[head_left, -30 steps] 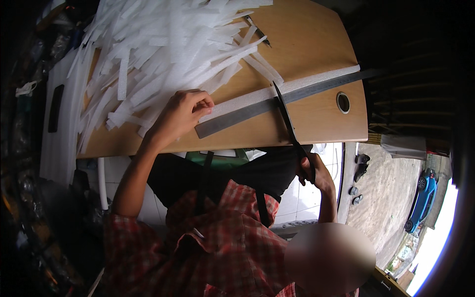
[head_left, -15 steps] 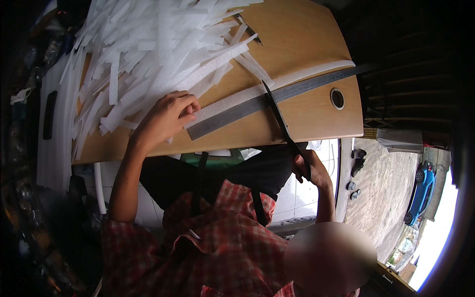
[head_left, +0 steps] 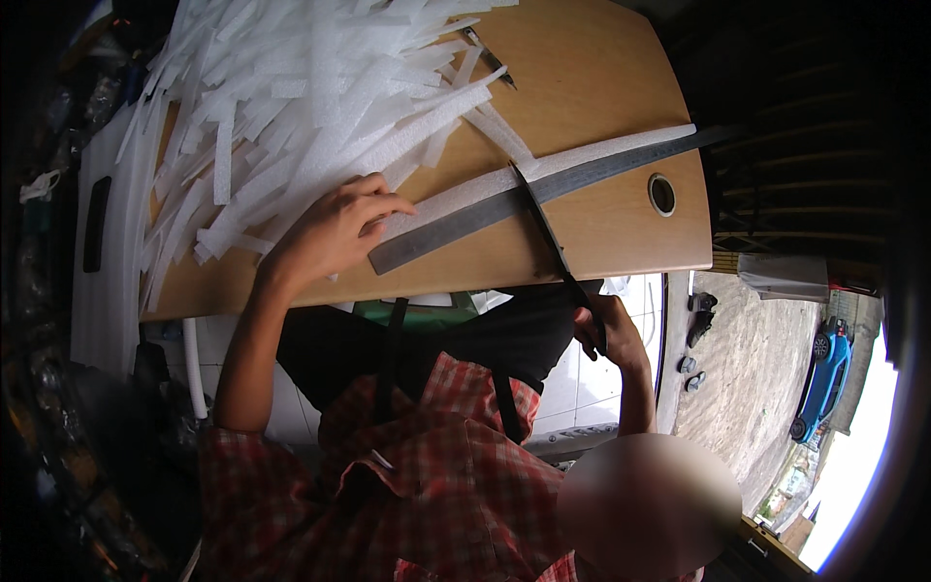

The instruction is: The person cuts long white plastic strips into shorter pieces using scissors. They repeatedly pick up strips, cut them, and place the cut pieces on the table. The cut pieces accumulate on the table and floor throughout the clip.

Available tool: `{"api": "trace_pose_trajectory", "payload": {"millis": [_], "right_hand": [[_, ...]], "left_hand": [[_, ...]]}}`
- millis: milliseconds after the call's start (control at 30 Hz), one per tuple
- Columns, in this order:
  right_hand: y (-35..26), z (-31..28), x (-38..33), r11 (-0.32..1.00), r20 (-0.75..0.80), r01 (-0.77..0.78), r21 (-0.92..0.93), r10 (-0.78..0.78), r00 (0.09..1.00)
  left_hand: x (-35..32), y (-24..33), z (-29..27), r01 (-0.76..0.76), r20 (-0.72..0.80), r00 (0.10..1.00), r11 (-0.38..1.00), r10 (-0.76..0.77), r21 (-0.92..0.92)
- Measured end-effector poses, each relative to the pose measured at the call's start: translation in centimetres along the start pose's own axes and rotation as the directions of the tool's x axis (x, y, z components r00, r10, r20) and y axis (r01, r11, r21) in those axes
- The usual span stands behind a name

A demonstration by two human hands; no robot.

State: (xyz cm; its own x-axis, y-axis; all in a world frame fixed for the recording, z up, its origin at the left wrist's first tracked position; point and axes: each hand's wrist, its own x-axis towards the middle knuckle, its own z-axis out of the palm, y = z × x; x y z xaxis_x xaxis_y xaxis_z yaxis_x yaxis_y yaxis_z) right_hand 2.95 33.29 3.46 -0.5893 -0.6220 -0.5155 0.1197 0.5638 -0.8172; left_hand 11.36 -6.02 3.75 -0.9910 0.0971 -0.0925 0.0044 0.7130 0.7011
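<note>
A narrow white foam strip (head_left: 465, 194) lies along the upper edge of a long dark metal ruler (head_left: 456, 229) on the wooden table. My left hand (head_left: 339, 223) rests at the strip's left end, fingers stretched forward, the fingertips over the foam. A long, thin, dark-bladed knife (head_left: 544, 225) is gripped in my right hand (head_left: 613, 335) beyond the table's near edge. Its blade slants across the ruler, with the tip at the strip. A heap of white foam strips (head_left: 281, 97) spreads beside and beyond my left hand.
A slim dark cutter (head_left: 489, 58) lies at the far side of the wooden table (head_left: 592, 78). A round cable hole (head_left: 661, 195) sits near the table's right end. White foam sheeting (head_left: 107, 281) stands at the left. Shoes (head_left: 700, 320) lie on the floor at right.
My left hand has shifted slightly right and its curled fingers have stretched out over the foam strip. The strip's right end has slid slightly toward the ruler. The knife has barely moved.
</note>
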Motion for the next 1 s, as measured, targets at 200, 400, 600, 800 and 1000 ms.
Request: {"api": "trace_pose_trajectory", "payload": {"millis": [200,400,600,800,1000], "right_hand": [[-0.4,0.1,-0.1,0.999,-0.061,-0.024,-0.039,0.022,0.998],[-0.3,-0.2,0.0,0.996,-0.01,0.014,-0.088,-0.015,1.0],[0.9,0.4,-0.6,1.0,0.006,0.01,0.001,-0.01,1.0],[2.3,1.2,-2.5,0.999,-0.026,-0.051,0.016,0.051,0.998],[2.0,1.4,-2.8,0.999,-0.035,-0.036,0.03,0.037,0.999]], "left_hand": [[0.8,0.2,0.9,-0.101,-0.149,0.981,0.985,0.121,0.14],[1.6,-0.2,1.1,-0.015,-0.334,0.935,0.956,0.117,0.294],[6.0,2.1,2.2,-0.12,-0.424,0.889,0.982,0.171,0.145],[12.5,3.4,6.7,-0.138,-0.339,0.926,0.985,0.167,0.107],[14.4,4.3,7.8,-0.172,-0.378,0.906,0.982,0.19,0.08]]}}
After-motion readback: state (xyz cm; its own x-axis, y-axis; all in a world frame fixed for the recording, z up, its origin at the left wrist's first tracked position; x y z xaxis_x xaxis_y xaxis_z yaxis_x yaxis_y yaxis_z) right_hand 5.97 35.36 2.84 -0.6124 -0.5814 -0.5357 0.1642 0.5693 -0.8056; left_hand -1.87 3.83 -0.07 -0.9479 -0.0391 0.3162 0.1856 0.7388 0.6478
